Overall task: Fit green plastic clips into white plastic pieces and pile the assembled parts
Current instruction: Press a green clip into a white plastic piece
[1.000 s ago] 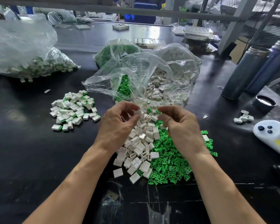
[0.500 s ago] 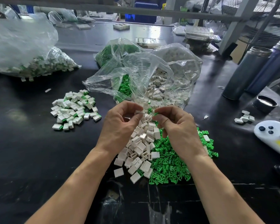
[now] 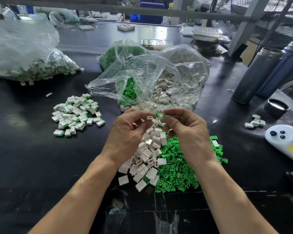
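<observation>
Black table (image 3: 24,157); white piece (image 3: 149,117), green clip (image 3: 159,115) half-hidden by fingertips.

Both hands raised close together — left hand (image 3: 127,132), right hand (image 3: 189,130) — fingers curled, pinching.

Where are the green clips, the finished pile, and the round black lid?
Green clips (image 3: 178,173): head view, middle of the loose green heap.
Finished pile (image 3: 76,114): head view, center of the white-and-green heap on the left.
Black lid (image 3: 276,108): head view, its front rim.
</observation>
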`<state>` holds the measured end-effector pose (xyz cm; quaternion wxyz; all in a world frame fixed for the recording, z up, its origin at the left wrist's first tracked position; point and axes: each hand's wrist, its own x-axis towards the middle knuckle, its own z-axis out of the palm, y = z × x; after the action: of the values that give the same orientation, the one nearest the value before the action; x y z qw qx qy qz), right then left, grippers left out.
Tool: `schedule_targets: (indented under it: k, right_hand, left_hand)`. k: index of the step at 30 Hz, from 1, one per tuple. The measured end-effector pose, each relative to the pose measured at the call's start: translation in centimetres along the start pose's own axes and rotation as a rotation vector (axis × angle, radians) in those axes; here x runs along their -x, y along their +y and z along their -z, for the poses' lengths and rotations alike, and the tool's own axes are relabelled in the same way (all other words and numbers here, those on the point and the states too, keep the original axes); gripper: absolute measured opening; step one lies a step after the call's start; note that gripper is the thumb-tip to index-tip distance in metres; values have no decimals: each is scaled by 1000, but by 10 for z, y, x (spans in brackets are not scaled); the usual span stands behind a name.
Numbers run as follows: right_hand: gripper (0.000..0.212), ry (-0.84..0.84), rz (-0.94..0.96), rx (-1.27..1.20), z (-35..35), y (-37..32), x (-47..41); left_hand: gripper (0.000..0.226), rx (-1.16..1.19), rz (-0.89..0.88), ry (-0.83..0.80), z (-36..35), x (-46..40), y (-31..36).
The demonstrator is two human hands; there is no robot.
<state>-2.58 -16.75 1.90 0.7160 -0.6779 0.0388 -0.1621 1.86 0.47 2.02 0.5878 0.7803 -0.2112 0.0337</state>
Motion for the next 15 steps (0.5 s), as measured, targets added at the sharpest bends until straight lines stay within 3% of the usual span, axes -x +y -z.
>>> schedule_targets:
  k: [8,15]
  right_hand:
    - [5,-50,-51,-66,-4,4,2]
    - [5,-28,-79,-80,-8,6,3]
  left_hand:
    - [35,-2,-31,-46,-4,1,0]
    - [35,83,-19,-55,-5,1,-3]
